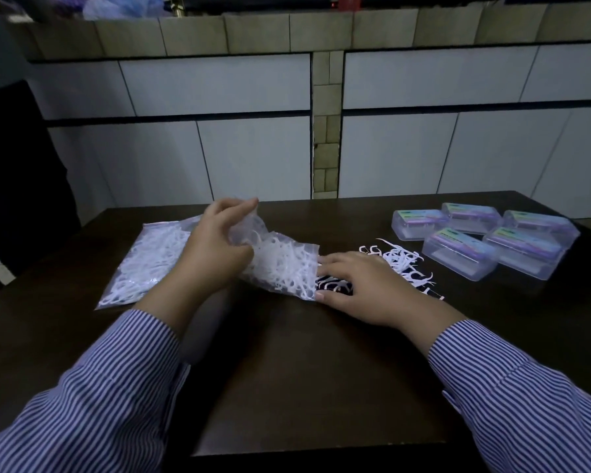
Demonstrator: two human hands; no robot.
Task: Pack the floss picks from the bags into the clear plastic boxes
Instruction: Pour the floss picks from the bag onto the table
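Observation:
My left hand (215, 244) grips the raised end of a clear plastic bag (284, 264) full of white floss picks, tilting its open mouth down toward the table. My right hand (359, 285) lies flat with spread fingers at the bag's mouth, touching picks that have spilled out. A loose pile of floss picks (403, 264) lies on the dark table just right of that hand. A second full bag (147, 261) lies flat at the left. Several clear plastic boxes (471, 244) with coloured labels, lids closed, stand at the right.
The dark wooden table (287, 370) ends at a white tiled wall behind. A dark chair back (17, 158) stands at the left. The table's near edge drops off just in front of my striped sleeves.

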